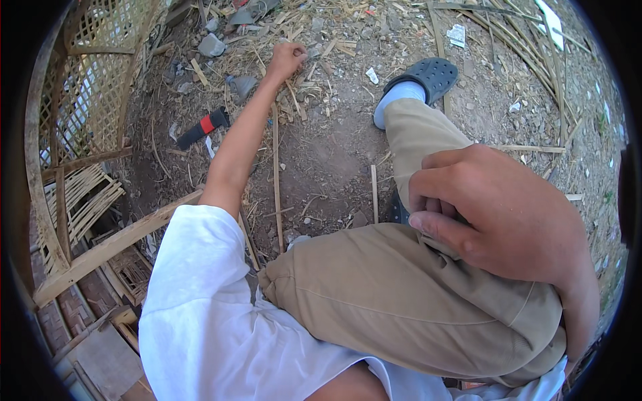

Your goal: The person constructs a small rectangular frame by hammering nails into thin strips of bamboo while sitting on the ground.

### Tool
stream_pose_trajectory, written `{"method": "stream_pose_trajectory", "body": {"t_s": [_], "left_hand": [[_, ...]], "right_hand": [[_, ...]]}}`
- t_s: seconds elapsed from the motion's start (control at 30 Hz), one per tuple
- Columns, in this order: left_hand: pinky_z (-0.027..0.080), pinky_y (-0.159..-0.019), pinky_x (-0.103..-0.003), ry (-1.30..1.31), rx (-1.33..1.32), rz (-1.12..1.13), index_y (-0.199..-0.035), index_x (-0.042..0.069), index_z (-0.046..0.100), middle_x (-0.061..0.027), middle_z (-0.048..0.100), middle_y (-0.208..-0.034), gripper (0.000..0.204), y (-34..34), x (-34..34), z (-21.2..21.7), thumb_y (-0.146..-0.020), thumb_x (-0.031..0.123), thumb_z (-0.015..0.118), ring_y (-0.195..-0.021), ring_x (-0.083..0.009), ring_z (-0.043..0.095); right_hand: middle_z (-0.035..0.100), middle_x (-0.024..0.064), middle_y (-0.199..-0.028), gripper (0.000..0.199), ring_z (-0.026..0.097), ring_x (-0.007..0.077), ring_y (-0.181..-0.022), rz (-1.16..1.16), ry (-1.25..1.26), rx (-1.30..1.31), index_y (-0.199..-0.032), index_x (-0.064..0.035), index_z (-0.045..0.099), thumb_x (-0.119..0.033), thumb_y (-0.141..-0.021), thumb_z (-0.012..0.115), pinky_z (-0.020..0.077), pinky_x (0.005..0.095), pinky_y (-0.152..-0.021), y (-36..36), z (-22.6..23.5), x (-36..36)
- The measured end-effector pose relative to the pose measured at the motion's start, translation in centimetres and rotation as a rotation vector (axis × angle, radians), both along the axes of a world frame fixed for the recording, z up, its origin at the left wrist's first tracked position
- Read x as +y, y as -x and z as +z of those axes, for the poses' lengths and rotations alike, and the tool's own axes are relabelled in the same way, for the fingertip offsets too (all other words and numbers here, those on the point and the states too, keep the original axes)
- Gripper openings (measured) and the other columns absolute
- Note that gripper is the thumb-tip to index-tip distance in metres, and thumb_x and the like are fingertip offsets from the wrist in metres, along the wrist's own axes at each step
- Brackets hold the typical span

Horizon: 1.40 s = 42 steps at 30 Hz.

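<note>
My left arm stretches far forward, and my left hand (287,61) is down at the littered ground with its fingers closed in a pinch. Whatever is between those fingertips is too small to make out. Wood chips (346,48) and small stones lie around it. My right hand (461,200) hangs over my knee in khaki trousers (401,294), fingers loosely curled and thumb bent in. Nothing shows in that hand. A black cylinder with a red band (202,127) lies on the soil to the left of my left forearm.
Thin wooden strips (276,177) lie on the dirt, and a bundle of bamboo strips (535,60) at the far right. On the left stand a woven bamboo lattice panel (100,80) and a wooden beam (114,247). A grey stone (212,45) sits at the far left. My dark clog (428,77) is ahead.
</note>
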<state>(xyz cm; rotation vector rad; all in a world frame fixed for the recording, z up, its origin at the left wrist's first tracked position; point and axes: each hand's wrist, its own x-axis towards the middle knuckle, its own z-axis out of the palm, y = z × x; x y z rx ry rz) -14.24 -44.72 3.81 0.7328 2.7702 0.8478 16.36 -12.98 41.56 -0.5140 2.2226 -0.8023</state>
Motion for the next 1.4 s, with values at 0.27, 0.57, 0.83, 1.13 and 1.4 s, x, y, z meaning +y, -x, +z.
{"method": "stream_pose_trajectory", "body": {"t_s": [0.27,0.57,0.83,1.13,1.4], "left_hand": [[0.054,-0.054,-0.024,-0.230,-0.236,0.315,-0.101,0.000,0.083,-0.0048,0.078,-0.076,0.012,0.9,0.0,-1.1,-0.094,0.009,0.081,-0.064,-0.0074,0.071],[0.055,-0.056,-0.028,-0.213,-0.222,0.375,-0.103,0.002,0.085,-0.0058,0.079,-0.077,0.015,1.3,-0.3,-1.5,-0.094,0.014,0.083,-0.062,-0.0089,0.071],[0.060,-0.085,-0.048,0.083,0.199,0.132,-0.100,0.008,0.085,-0.0221,0.078,-0.093,0.020,4.2,1.2,-1.9,-0.085,0.021,0.084,-0.094,-0.0393,0.076],[0.061,-0.085,-0.041,0.102,0.064,0.124,-0.097,-0.002,0.074,-0.0192,0.080,-0.098,0.012,5.6,2.9,-2.6,-0.098,0.008,0.067,-0.095,-0.0267,0.078],[0.061,-0.078,-0.033,-0.918,-0.749,0.413,-0.120,-0.005,0.064,-0.0222,0.075,-0.114,0.018,7.7,-0.8,-4.7,-0.107,0.001,0.053,-0.092,-0.0224,0.074]], "right_hand": [[0.068,0.0165,-0.089,0.012,0.070,0.0391,-0.085,0.001,0.008,-0.005,-0.093,-0.0016,0.069,-0.011,-0.092,0.075,0.0535,0.0494,-0.075,0.1,0.2,0.0],[0.068,0.0166,-0.088,0.011,0.069,0.0394,-0.082,-0.014,0.036,-0.005,-0.092,-0.0013,0.069,-0.010,-0.091,0.075,0.0534,0.0490,-0.074,0.1,-0.3,0.3],[0.068,0.0166,-0.087,0.011,0.069,0.0390,-0.079,-0.035,0.064,-0.010,-0.090,-0.0018,0.069,-0.010,-0.090,0.076,0.0533,0.0480,-0.072,0.2,-0.5,0.3],[0.067,0.0161,-0.086,0.011,0.068,0.0387,-0.079,-0.043,0.075,-0.023,-0.090,-0.0016,0.069,-0.010,-0.090,0.075,0.0534,0.0480,-0.072,0.4,-1.3,0.7],[0.067,0.0161,-0.085,0.011,0.068,0.0391,-0.079,-0.043,0.114,-0.009,-0.090,-0.0015,0.069,-0.010,-0.090,0.075,0.0532,0.0483,-0.071,0.4,-0.9,0.5]]}}
